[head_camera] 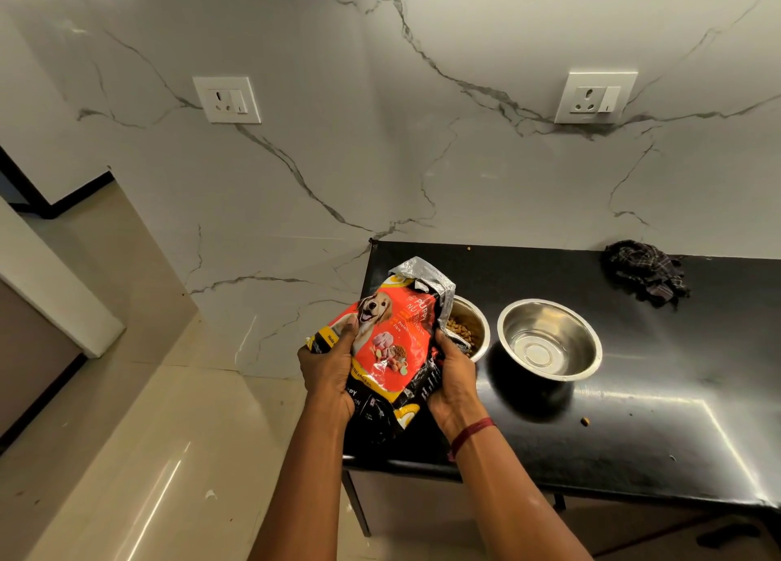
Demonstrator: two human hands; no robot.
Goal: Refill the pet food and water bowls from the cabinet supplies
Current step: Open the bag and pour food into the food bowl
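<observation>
A red and black puppy food bag (391,340) with a dog's picture is held over the left end of the black counter (634,433). My left hand (327,374) grips its left side and my right hand (454,385) grips its right side. The bag's torn silver top (427,279) tilts over a steel bowl (475,328) that holds brown kibble and is partly hidden by the bag. Right of it stands a second steel bowl (549,338); I cannot tell whether it holds water.
A dark checked cloth (644,273) lies crumpled at the back of the counter. Stray kibble pieces (584,421) lie on the counter. Two wall sockets (227,99) (595,97) sit on the marble wall. Beige tiled floor (148,433) spreads to the left.
</observation>
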